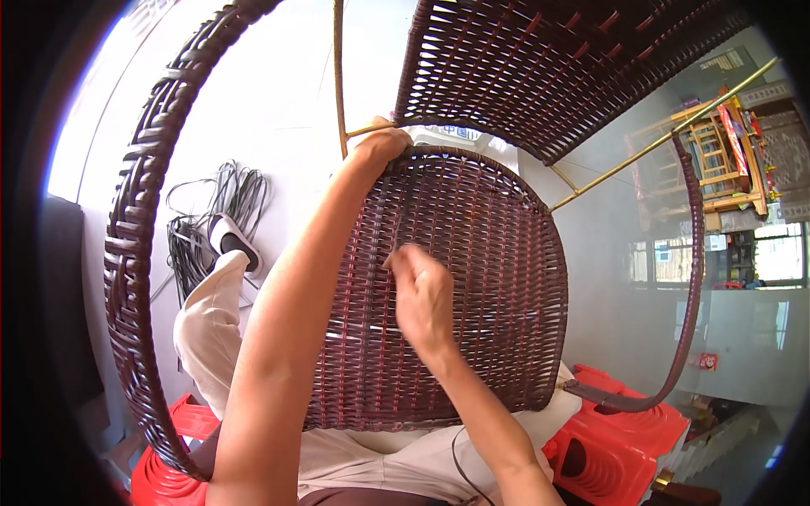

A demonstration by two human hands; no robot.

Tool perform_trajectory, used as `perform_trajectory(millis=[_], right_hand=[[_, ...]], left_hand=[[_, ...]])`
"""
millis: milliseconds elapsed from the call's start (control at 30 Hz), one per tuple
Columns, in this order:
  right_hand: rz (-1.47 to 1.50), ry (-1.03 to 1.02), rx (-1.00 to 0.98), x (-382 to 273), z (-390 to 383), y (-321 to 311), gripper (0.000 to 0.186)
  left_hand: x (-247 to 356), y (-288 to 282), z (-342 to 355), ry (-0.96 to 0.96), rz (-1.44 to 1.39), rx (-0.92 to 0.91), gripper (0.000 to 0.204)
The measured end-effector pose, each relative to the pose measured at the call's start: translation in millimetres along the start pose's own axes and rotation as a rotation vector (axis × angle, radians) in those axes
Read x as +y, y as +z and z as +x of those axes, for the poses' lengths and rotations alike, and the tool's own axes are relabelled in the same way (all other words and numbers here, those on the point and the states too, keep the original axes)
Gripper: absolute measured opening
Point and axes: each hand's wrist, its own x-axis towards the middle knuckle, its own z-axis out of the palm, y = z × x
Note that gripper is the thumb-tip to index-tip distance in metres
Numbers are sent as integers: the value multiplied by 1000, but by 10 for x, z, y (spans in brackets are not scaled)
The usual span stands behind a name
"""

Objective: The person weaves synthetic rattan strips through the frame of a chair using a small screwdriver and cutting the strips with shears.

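A dark brown wicker chair [472, 244] lies across my lap, its woven round-edged seat facing up. My left hand [381, 145] is closed on the far left edge of the seat, beside a gold-coloured metal rod; its fingertips are partly hidden. Over the left-centre of the seat, my right hand [424, 295] is closed in a pinch, slightly blurred. A small end of something shows at its thumb, too unclear to name. The woven backrest [565, 59] rises at the far side. A thickly wrapped armrest [135, 219] curves along the left, and a thinner partly wrapped one [693, 278] along the right.
Loose dark weaving strips [224, 211] lie on the floor at left, by my slippered foot [234, 240]. Red plastic stools [620, 438] stand at lower right and lower left. Bare gold rods [624, 175] cross the right side. A wooden rack [726, 160] stands farther back.
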Motion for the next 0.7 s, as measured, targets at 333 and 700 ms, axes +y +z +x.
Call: perform_trajectory(millis=[333,700], right_hand=[[-273,-257,26,80,-301,60,6],[-100,-240,13,-7,-356,95,14]], left_hand=[[-28,35,-95,137,-200,2,22],[-184,24,-1026,815,-178,457,23]])
